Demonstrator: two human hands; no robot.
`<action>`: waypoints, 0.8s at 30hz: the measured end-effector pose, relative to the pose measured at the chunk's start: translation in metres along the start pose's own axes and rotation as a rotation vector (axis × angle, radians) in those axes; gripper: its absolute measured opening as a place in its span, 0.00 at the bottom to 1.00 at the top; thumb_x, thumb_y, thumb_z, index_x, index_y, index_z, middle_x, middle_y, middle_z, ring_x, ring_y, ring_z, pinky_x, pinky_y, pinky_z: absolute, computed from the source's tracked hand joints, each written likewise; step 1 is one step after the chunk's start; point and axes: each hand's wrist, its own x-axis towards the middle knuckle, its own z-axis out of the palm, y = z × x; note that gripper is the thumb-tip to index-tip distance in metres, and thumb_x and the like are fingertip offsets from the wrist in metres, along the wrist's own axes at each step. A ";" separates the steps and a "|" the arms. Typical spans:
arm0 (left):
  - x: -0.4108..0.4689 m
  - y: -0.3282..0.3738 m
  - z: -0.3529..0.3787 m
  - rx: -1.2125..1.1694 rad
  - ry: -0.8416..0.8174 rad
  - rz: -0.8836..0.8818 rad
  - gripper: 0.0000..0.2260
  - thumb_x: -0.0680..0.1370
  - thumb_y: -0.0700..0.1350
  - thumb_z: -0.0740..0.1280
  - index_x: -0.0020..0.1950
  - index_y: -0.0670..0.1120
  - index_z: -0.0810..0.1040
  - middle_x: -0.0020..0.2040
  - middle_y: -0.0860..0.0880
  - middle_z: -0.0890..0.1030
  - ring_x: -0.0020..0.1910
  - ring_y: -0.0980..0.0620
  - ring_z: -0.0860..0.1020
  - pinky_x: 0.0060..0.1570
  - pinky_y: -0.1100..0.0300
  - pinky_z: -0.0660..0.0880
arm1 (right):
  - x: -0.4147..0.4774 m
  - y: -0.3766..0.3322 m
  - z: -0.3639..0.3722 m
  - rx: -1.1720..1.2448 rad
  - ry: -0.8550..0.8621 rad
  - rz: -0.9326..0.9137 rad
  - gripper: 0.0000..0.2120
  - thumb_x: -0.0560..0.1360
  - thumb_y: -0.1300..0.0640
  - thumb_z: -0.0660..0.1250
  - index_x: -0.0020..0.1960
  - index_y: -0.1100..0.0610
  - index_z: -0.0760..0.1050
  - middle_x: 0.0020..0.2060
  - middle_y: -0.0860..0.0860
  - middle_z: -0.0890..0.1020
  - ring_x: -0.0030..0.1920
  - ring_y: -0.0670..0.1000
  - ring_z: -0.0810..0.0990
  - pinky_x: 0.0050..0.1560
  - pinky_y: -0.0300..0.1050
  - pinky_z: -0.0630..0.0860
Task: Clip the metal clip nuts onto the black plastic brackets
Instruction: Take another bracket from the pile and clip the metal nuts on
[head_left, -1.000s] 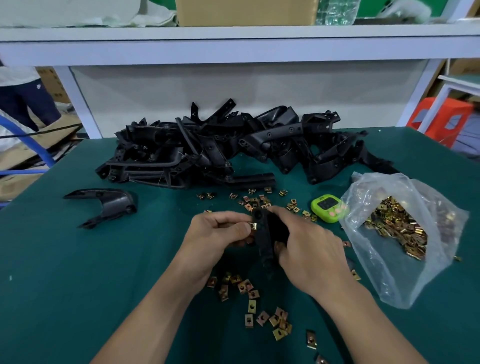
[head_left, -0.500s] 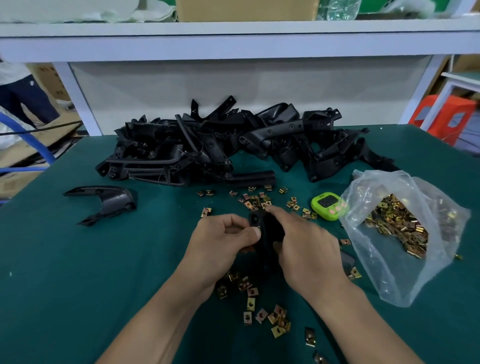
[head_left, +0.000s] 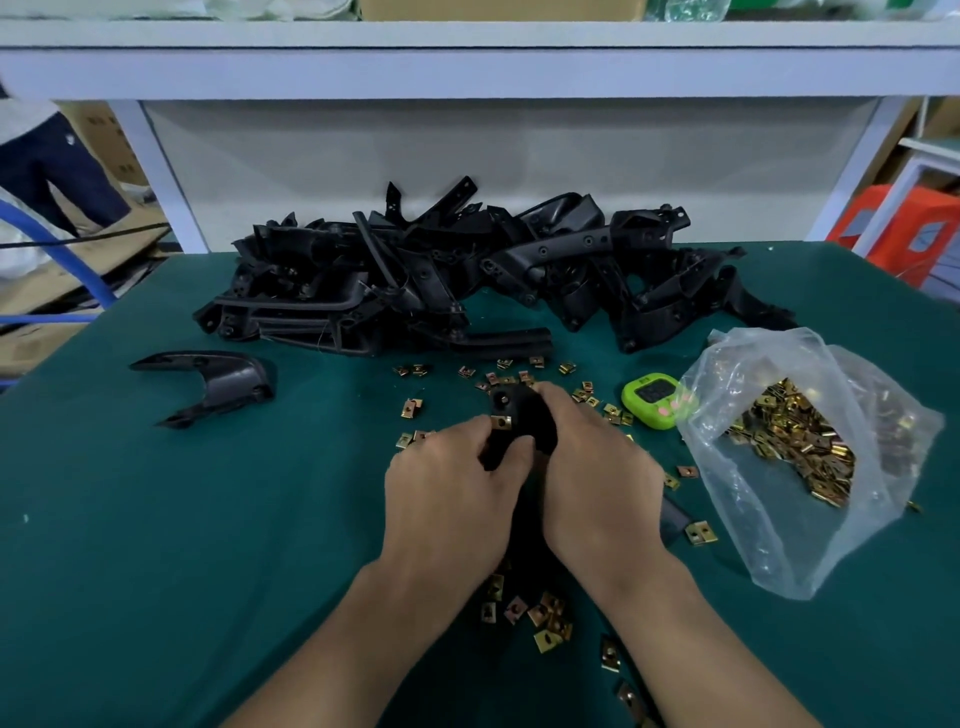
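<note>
Both my hands hold one black plastic bracket (head_left: 519, 410) at the middle of the green table. My left hand (head_left: 452, 493) grips its left side, with the thumb curled over it, and a brass clip nut (head_left: 501, 422) sits on the bracket's edge just above that thumb. My right hand (head_left: 597, 473) wraps round the bracket's right side and hides most of it. Loose clip nuts (head_left: 545, 616) lie below my wrists, and more clip nuts (head_left: 519, 374) are scattered beyond the bracket.
A big heap of black brackets (head_left: 467, 280) fills the back of the table. One bracket (head_left: 218, 384) lies alone at the left. An open clear bag (head_left: 810, 452) of clip nuts sits at the right, beside a green timer (head_left: 654, 401).
The clip nut that my left fingers pinched beside the bracket now sits on its edge. My left thumb has slid down onto the bracket. Both hands shifted slightly away from me.
</note>
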 end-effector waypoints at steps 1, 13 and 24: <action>0.001 -0.002 0.000 0.014 0.000 0.017 0.13 0.78 0.56 0.70 0.37 0.51 0.79 0.27 0.57 0.77 0.26 0.56 0.75 0.27 0.61 0.71 | 0.000 -0.001 0.000 0.006 -0.002 0.003 0.30 0.76 0.56 0.69 0.72 0.40 0.61 0.51 0.43 0.80 0.48 0.51 0.81 0.38 0.46 0.68; 0.041 -0.054 -0.018 0.114 -0.314 -0.029 0.09 0.77 0.51 0.73 0.56 0.60 0.86 0.56 0.62 0.80 0.55 0.61 0.74 0.52 0.72 0.67 | 0.006 0.010 -0.008 0.073 0.019 0.100 0.22 0.76 0.55 0.69 0.66 0.42 0.68 0.42 0.39 0.74 0.37 0.48 0.68 0.38 0.47 0.64; 0.025 -0.033 -0.008 -0.084 -0.095 0.012 0.09 0.79 0.44 0.71 0.45 0.59 0.78 0.41 0.61 0.81 0.45 0.61 0.77 0.40 0.69 0.72 | 0.003 0.006 -0.007 0.071 0.022 0.089 0.20 0.74 0.56 0.70 0.61 0.41 0.69 0.41 0.41 0.80 0.35 0.49 0.69 0.34 0.46 0.62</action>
